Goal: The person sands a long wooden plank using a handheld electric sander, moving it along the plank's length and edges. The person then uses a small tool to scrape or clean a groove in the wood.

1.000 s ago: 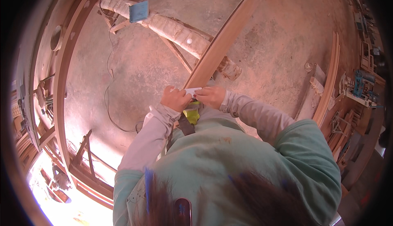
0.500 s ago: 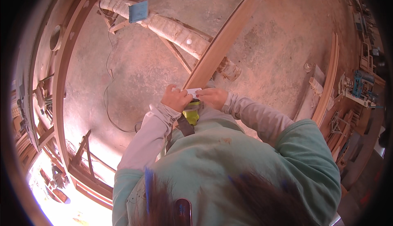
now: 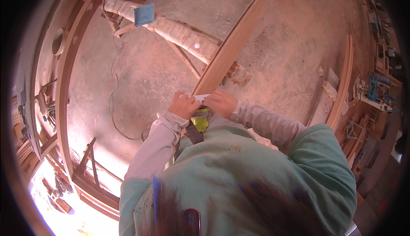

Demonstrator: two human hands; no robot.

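Observation:
My left hand (image 3: 183,105) and my right hand (image 3: 222,103) meet close in front of my body, fingers bent and closed on a small white sheet (image 3: 200,98). The left grips its left end and the right its right end; from here I cannot tell whether it is paper or sandpaper. Just below the sheet, against my waist, is a yellow-green and dark object (image 3: 199,122), largely covered by my hands and clothing. A long brown wooden board (image 3: 226,56) reaches away from behind my hands toward the upper right.
A rough pale log-like support (image 3: 183,35) crosses under the board, with a blue square piece (image 3: 144,14) lying on it. A long wooden beam (image 3: 64,78) stands at left. A dark cable (image 3: 112,103) curves over the floor. Stacked boards (image 3: 341,86) line the right.
My right hand has shifted slightly left along the white sheet, its fingers curling further over it, so less of the sheet shows. The left hand stays nearly in place.

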